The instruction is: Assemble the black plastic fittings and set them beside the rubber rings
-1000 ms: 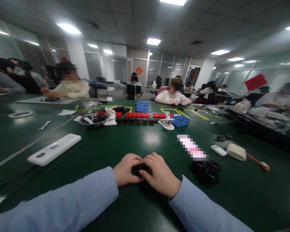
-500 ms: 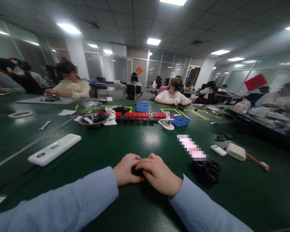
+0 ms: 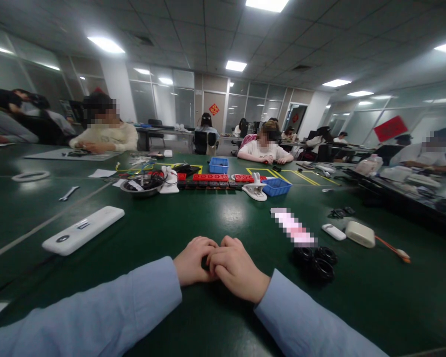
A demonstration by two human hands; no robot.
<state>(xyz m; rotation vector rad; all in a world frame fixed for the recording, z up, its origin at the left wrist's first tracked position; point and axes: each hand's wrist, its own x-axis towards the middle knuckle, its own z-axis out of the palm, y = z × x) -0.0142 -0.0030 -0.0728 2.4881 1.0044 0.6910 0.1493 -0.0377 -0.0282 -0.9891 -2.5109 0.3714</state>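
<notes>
My left hand (image 3: 195,260) and my right hand (image 3: 236,267) meet over the green table (image 3: 148,230), in front of me. Both hands have curled fingers, and the right fingers lap over the tips of the left ones. A small dark thing shows between them, mostly hidden by the fingers; I cannot make out what it is. Right of my right hand lie several black rings (image 3: 322,269), with a phone (image 3: 293,227), its screen blurred, just behind them. On the left, a long white device (image 3: 83,230) lies flat beyond my sleeve.
Farther back stand a metal bowl of black cables (image 3: 143,184), white clamps (image 3: 255,188), a red-and-black strip (image 3: 210,180) and two blue baskets (image 3: 277,187). A wrench (image 3: 69,193) lies left; a beige case (image 3: 360,234) and white device (image 3: 333,231) lie right. People sit around.
My right hand has shifted slightly left, closer over my left hand, and covers more of the dark thing. The left hand has hardly moved.
</notes>
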